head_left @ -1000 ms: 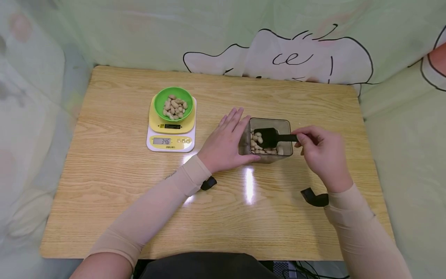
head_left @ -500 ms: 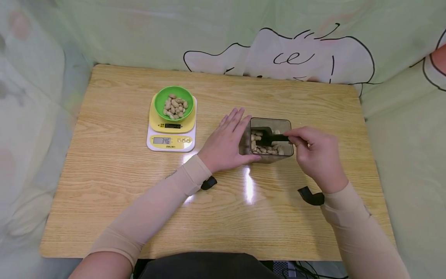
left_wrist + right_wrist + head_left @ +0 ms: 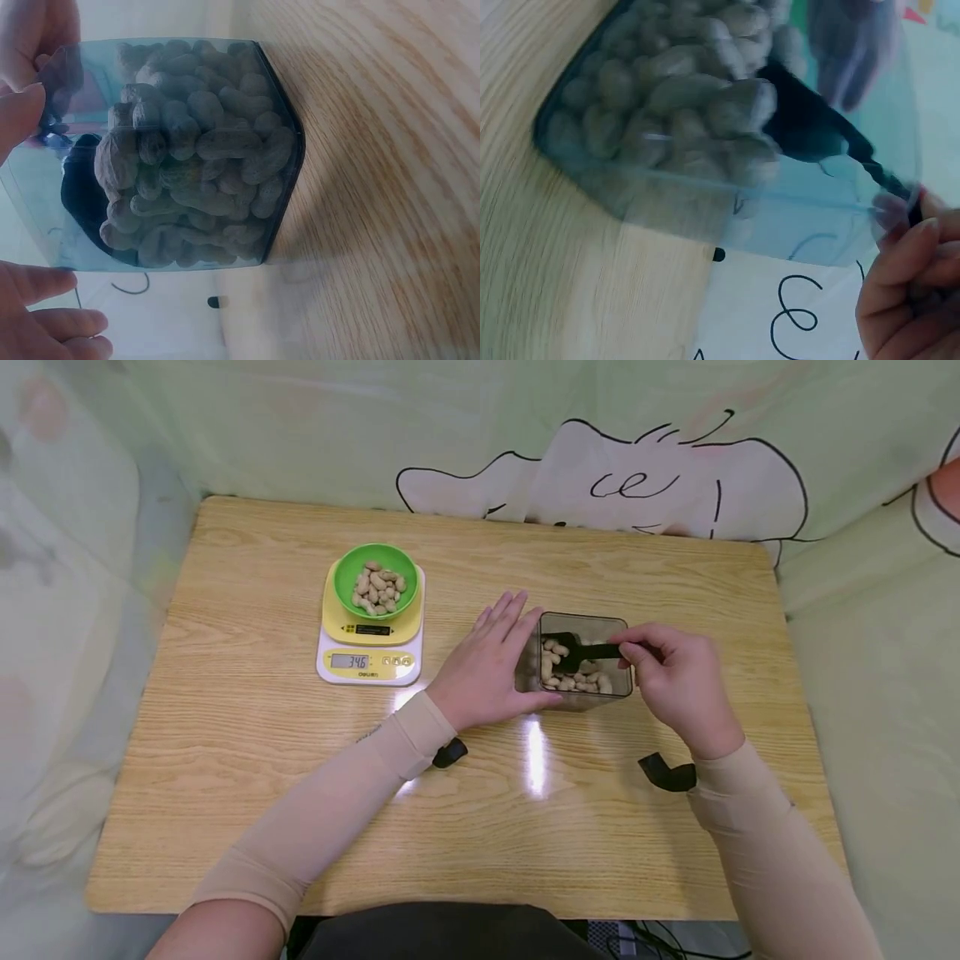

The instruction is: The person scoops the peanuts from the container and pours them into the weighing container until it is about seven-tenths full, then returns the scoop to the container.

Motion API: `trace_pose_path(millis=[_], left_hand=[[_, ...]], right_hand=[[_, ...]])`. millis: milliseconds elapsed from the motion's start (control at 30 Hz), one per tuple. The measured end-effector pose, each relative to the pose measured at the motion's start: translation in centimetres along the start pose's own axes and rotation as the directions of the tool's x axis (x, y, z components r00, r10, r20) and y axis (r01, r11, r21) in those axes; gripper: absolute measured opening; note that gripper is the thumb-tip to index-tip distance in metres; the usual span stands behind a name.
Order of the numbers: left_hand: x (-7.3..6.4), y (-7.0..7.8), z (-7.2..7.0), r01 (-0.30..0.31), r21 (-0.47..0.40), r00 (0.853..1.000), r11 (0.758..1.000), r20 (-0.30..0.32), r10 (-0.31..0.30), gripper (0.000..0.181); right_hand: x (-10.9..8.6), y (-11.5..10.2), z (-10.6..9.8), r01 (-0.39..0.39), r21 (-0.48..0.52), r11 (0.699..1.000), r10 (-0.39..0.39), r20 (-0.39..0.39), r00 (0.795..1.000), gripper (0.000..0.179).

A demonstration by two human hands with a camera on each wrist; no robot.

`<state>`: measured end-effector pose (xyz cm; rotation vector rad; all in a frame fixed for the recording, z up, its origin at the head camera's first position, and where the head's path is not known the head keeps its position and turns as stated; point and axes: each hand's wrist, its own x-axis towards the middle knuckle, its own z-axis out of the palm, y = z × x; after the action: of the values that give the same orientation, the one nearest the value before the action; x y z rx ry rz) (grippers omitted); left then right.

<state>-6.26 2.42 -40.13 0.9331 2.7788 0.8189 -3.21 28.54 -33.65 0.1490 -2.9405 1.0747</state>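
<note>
In the head view my left hand (image 3: 491,672) lies spread against the left side of a clear grey, box-shaped container (image 3: 528,668), fingers straight and thumb along its near side. Peanuts (image 3: 202,150) fill the container's lower part, seen through its wall in the left wrist view. My right hand (image 3: 678,681) pinches the handle of a black scoop (image 3: 596,652) at the container's right rim. The scoop's blade (image 3: 802,116) is inside, among the top peanuts. Left of the hands, a green bowl (image 3: 345,597) with peanuts sits on a yellow and white kitchen scale (image 3: 408,656) reading 34.6.
Everything stands on a wood-grain table (image 3: 247,760). Black straps (image 3: 667,772) hang by both wrists. A pale sheet with black line drawings (image 3: 675,485) rises behind the table's far edge.
My right hand has moved a little left with the scoop, whose blade dipped deeper into the container and now shows more clearly again. The left hand and the scale reading stay the same.
</note>
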Motion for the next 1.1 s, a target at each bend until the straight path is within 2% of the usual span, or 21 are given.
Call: trace_pose_path(millis=[67,133,233,300,367,433,467,533,633,700,767,833,933,1033,1100], left_hand=[[0.0,-0.2,0.0,0.001,-0.003,1.0,1.0,0.001,-0.001,0.118],[0.0,-0.2,0.0,-0.003,-0.011,1.0,1.0,0.002,0.003,0.117],[0.0,-0.2,0.0,-0.007,-0.022,1.0,1.0,0.001,0.007,0.117],[0.0,-0.1,0.0,-0.005,-0.027,1.0,1.0,0.003,0.005,0.117],[0.0,-0.1,0.0,-0.002,-0.03,1.0,1.0,0.008,0.002,0.117],[0.0,-0.1,0.0,0.001,-0.032,1.0,0.999,0.01,-0.001,0.118],[0.0,-0.1,0.0,0.002,-0.035,1.0,0.999,0.01,-0.001,0.117],[0.0,-0.1,0.0,0.001,-0.038,1.0,0.999,0.008,-0.001,0.117],[0.0,-0.2,0.0,0.002,-0.046,1.0,0.999,0.006,-0.001,0.116],[0.0,-0.2,0.1,0.002,-0.047,1.0,0.999,0.007,-0.002,0.116],[0.0,-0.2,0.1,0.004,-0.046,1.0,0.999,0.008,-0.004,0.116],[0.0,-0.2,0.1,0.005,-0.044,1.0,0.999,0.005,-0.004,0.116],[-0.1,-0.3,0.1,0.001,-0.045,1.0,0.999,-0.003,-0.002,0.116],[-0.1,-0.3,0.2,-0.004,-0.046,1.0,0.999,-0.009,0.003,0.117],[-0.1,-0.3,0.2,-0.005,-0.047,1.0,0.999,-0.009,0.004,0.117]], right_hand=[[0.0,0.2,0.2,0.072,-0.033,0.997,-0.072,-0.009,0.997,0.019],[0.1,0.2,0.3,0.054,-0.013,0.998,-0.054,-0.006,0.999,0.019],[0.3,0.0,0.1,-0.084,0.078,0.993,0.082,0.032,0.996,0.022],[0.5,0.0,-0.1,-0.185,0.188,0.965,0.175,0.067,0.982,0.025],[0.6,-0.1,-0.3,-0.251,0.263,0.932,0.234,0.094,0.968,0.026],[0.6,-0.1,-0.4,-0.25,0.262,0.932,0.233,0.096,0.968,0.026],[0.6,-0.2,-0.3,-0.221,0.228,0.948,0.205,0.088,0.975,0.025],[0.4,-0.4,-0.2,-0.137,0.104,0.985,0.131,0.064,0.989,0.022],[0.1,-0.7,0.1,-0.033,-0.038,0.999,0.035,0.034,0.999,0.019],[0.1,-0.8,0.1,-0.059,-0.022,0.998,0.06,0.04,0.997,0.02],[0.3,-0.9,0.0,-0.137,0.043,0.99,0.135,0.057,0.989,0.023],[0.5,-0.9,-0.2,-0.228,0.121,0.966,0.219,0.084,0.972,0.026],[0.8,-0.8,-0.6,-0.305,0.221,0.926,0.283,0.125,0.951,0.029],[0.8,-0.7,-0.7,-0.324,0.273,0.906,0.296,0.139,0.945,0.029],[0.8,-0.8,-0.5,-0.286,0.243,0.927,0.267,0.108,0.958,0.028]])
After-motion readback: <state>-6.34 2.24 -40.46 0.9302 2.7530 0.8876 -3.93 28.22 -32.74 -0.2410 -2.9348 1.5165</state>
